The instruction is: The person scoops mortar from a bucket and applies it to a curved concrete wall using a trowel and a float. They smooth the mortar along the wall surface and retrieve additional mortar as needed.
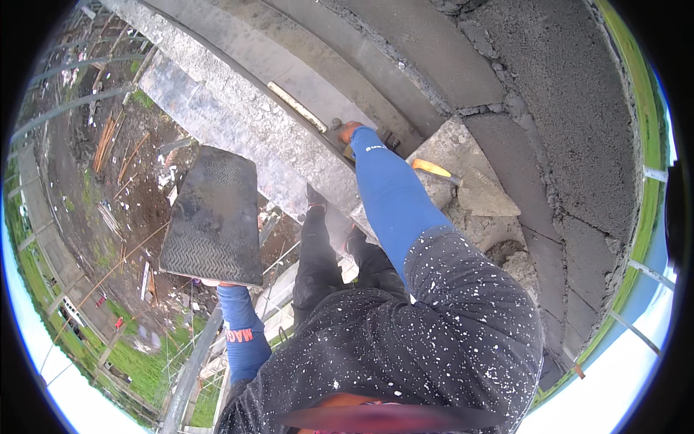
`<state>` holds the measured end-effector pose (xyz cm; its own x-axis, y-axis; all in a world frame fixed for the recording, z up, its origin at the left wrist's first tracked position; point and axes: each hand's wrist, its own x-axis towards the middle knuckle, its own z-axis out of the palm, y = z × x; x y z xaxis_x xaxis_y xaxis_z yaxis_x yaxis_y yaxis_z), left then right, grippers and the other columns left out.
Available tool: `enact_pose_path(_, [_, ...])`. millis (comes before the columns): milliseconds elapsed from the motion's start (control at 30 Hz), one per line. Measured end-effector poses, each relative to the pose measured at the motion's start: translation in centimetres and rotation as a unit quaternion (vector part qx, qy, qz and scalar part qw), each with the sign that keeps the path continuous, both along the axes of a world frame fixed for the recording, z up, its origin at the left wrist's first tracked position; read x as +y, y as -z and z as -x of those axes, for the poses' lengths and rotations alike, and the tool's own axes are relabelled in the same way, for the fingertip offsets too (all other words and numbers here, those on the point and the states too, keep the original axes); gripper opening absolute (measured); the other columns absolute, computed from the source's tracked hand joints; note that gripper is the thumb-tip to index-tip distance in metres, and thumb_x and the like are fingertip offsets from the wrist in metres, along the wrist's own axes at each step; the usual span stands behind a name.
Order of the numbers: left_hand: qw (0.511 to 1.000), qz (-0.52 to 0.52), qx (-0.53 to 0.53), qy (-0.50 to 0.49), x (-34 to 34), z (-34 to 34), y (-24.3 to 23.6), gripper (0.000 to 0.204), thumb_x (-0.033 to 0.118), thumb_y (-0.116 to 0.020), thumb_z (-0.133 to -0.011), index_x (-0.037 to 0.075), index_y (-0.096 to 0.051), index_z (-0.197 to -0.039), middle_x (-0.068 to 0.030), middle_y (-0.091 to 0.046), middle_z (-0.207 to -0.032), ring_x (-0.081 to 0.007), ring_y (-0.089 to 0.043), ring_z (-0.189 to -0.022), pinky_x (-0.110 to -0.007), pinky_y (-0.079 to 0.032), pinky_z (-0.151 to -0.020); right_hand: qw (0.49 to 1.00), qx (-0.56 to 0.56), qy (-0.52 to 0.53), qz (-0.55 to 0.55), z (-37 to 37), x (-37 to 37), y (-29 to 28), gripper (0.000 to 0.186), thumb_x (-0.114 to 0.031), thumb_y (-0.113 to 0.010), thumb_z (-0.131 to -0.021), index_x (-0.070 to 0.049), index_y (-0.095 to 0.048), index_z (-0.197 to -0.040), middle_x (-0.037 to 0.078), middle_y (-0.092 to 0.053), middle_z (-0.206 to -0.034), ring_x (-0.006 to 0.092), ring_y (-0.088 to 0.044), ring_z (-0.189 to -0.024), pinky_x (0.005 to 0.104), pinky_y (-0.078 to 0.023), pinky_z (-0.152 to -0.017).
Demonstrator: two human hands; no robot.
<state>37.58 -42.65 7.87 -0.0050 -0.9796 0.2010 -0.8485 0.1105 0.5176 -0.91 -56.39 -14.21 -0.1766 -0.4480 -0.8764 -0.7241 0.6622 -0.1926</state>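
Note:
My left hand [215,283] shows only as a sliver at the near edge of a dark rectangular board [212,217] with a zigzag tread pattern, which it holds up at the left. My right hand [350,132] reaches forward over the concrete ledge, its fingers curled and mostly hidden behind the blue sleeve. Whatever it grips cannot be made out; a yellowish edge and a dark piece show beside the wrist. On a rough slab right of that forearm lies a trowel [432,168] with a yellow-orange handle and a cement-covered blade.
A pale strip [297,106] lies along the ledge [238,94], left of my right hand. Stepped grey cement surfaces [578,87] fill the right side. Loose mortar [506,253] sits near my right elbow. Below at the left are debris-strewn ground [108,173] and metal poles [191,369].

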Motion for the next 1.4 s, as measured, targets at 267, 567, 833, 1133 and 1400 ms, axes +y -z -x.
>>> enact_pose_path(267, [0.998,-0.036,-0.028,-0.053,-0.3,-4.4,-1.5,0.042,0.009,-0.080,-0.082,0.002,-0.067,-0.121,-0.0162,-0.071,-0.120,-0.0354,-0.068,-0.111,-0.044,-0.052,-0.098,0.965,0.137,0.220,0.031,-0.5,4.1,10.4,0.077,-0.040,-0.077,-0.082,-0.018,-0.051,-0.151,0.025,-0.050,-0.150,0.0411,-0.057,-0.135,0.0471,-0.051,-0.109])
enact_pose_path(567, [0.994,0.014,-0.107,-0.013,-9.5,-7.2,-0.8,0.042,0.010,-0.079,-0.082,0.001,-0.067,-0.122,-0.0166,-0.070,-0.120,-0.0359,-0.067,-0.111,-0.044,-0.051,-0.098,0.894,-0.067,0.367,0.247,0.5,-1.5,-6.4,0.059,-0.033,-0.070,-0.079,-0.011,-0.064,-0.133,0.026,-0.068,-0.128,0.0425,-0.065,-0.122,0.0452,-0.053,-0.104])
enact_pose_path(833, [0.985,0.073,-0.152,0.028,-19.6,-2.3,-0.8,0.041,0.010,-0.079,-0.083,0.001,-0.067,-0.122,-0.0169,-0.070,-0.121,-0.0364,-0.067,-0.112,-0.045,-0.051,-0.099,0.624,-0.497,0.466,0.383,7.9,15.6,-29.4,0.062,-0.030,-0.060,-0.088,-0.015,-0.052,-0.148,0.014,-0.060,-0.135,0.0284,-0.062,-0.124,0.0417,-0.052,-0.103])
enact_pose_path(1133, [0.987,0.084,-0.134,0.038,-22.5,5.2,-1.2,0.041,0.010,-0.078,-0.083,0.001,-0.067,-0.122,-0.0172,-0.070,-0.122,-0.0369,-0.067,-0.112,-0.045,-0.050,-0.100,0.729,-0.035,0.549,0.407,17.9,43.4,-40.7,0.058,-0.020,-0.072,-0.087,-0.011,-0.056,-0.142,0.012,-0.068,-0.120,0.0267,-0.069,-0.101,0.0390,-0.058,-0.086])
enact_pose_path(1400, [0.992,0.071,-0.100,0.036,-22.5,7.8,-0.9,0.041,0.010,-0.078,-0.084,0.001,-0.067,-0.123,-0.0176,-0.070,-0.122,-0.0374,-0.066,-0.113,-0.045,-0.050,-0.100,0.810,0.229,0.455,0.291,23.2,51.4,-38.6,0.051,-0.024,-0.072,-0.084,-0.016,-0.065,-0.134,0.020,-0.071,-0.122,0.0378,-0.069,-0.109,0.0437,-0.055,-0.099])
